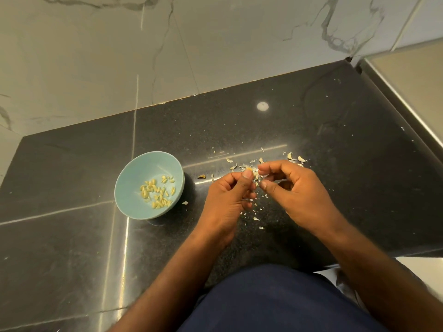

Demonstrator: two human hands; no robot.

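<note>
Shelling well under way. Blue bowl [130,173] on the counter [72,236] holds a few dozen peeled kernels [157,191]. Left hand [227,197] and right hand [297,190] meet above the counter, each grip pinching one seed [255,174]. Husk scraps [291,156] lie scattered; can't tell whether any unshelled seeds remain.

The seed [255,174] is a small, pale cream sliver with a yellowish tinge. It is held clear above the dark worktop [347,168], a little right of the middle of the scene. The left grip [227,197] pinches its left end between thumb and forefinger, and the right grip [297,190] pinches its right end the same way. The fingertips cover most of it, so only a short stretch shows in the gap between them. There its husk looks flaky and split. Whether the kernel inside is bare cannot be told.
</note>
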